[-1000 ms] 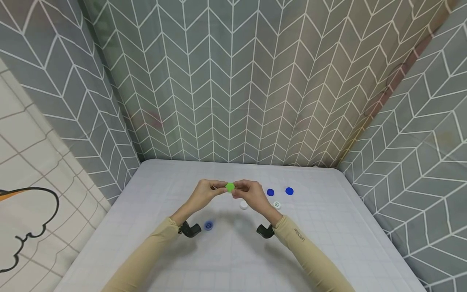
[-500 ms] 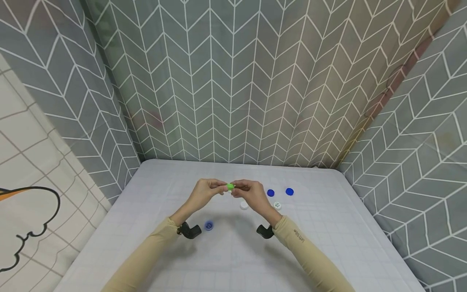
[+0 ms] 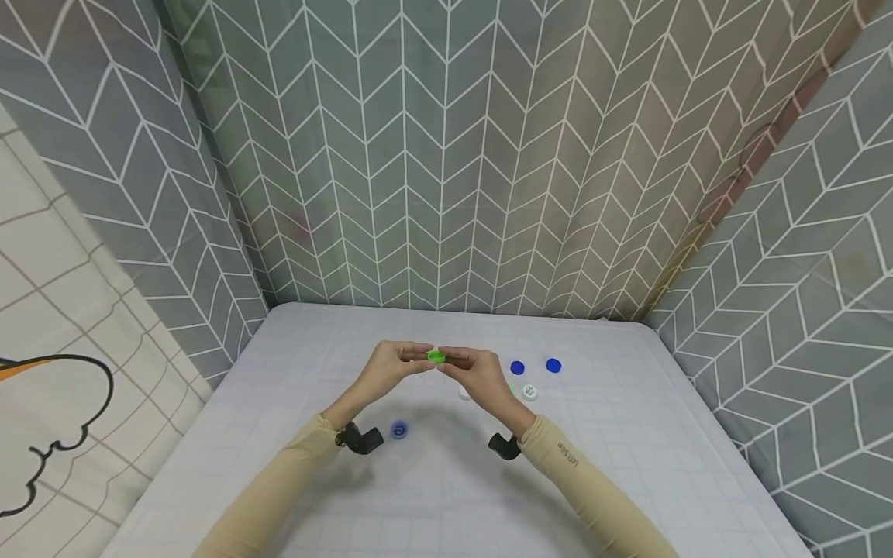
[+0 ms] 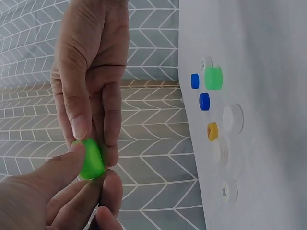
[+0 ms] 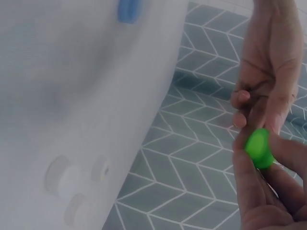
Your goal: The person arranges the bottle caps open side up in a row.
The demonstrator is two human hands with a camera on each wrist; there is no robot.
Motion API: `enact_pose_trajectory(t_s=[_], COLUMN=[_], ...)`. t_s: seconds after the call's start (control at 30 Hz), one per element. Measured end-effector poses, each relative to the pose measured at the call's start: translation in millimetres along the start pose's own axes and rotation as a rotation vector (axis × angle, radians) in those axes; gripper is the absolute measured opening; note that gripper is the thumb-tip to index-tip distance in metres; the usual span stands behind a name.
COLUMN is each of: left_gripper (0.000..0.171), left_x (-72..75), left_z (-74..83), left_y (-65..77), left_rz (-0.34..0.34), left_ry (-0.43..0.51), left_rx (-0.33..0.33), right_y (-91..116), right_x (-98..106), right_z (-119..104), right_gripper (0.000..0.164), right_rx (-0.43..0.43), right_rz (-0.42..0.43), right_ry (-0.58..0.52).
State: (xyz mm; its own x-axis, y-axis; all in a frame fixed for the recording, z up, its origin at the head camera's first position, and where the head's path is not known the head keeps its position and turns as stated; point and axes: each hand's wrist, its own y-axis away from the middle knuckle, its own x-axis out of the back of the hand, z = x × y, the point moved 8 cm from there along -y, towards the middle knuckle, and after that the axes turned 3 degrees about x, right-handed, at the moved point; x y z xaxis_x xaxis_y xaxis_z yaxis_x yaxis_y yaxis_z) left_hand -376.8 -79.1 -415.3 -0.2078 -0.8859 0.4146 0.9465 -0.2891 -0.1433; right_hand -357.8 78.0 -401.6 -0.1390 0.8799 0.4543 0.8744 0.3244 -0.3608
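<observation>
Held up over the table, a bright green bottle cap (image 3: 436, 356) sits between the fingertips of both hands. My left hand (image 3: 387, 373) pinches it from the left side, thumb below and fingers above in the head view. From the right, my right hand (image 3: 483, 377) grips the same cap with thumb and fingers. In the left wrist view the cap (image 4: 92, 160) is tilted, with both thumbs on its near side. The right wrist view shows the cap (image 5: 259, 147) at the meeting point of the hands, its edges partly covered by fingers.
On the white-covered table (image 3: 432, 496) lie two blue caps (image 3: 517, 367), a white printed cap (image 3: 529, 392) and a blue ringed cap (image 3: 398, 429). Another green cap (image 4: 214, 78), a yellow cap (image 4: 212, 131) and more white caps (image 4: 233, 119) show in the left wrist view.
The green cap has been turned between the fingers, from face-on to tilted, and sits slightly further left. The right hand has shifted a little, uncovering a sliver of green behind the wrist.
</observation>
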Motion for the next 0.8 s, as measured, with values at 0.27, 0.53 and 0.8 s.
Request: enact_pose_trajectory(t_s=[0.27,0.53,0.8], left_gripper=[0.04,0.033,0.032], left_x=[-2.2,-11.3,-21.3], left_z=[0.6,-0.5,-3.4], left_y=[2.0,3.6,3.6], left_rz=[-0.017,-0.08,-0.156], left_ry=[-0.138,-0.188,-0.234], left_rx=[-0.016,-0.039,-0.065], right_y=[3.0,5.8,7.8], right_x=[-5.6,-7.9,-10.0], right_z=[4.1,-0.7,3.0], right_gripper=[0.038,0.04,0.029], right_rx=[0.027,0.041,0.033], right_rz=[-0.026,-0.079,-0.13], right_ry=[-0.029,0.136,0.207])
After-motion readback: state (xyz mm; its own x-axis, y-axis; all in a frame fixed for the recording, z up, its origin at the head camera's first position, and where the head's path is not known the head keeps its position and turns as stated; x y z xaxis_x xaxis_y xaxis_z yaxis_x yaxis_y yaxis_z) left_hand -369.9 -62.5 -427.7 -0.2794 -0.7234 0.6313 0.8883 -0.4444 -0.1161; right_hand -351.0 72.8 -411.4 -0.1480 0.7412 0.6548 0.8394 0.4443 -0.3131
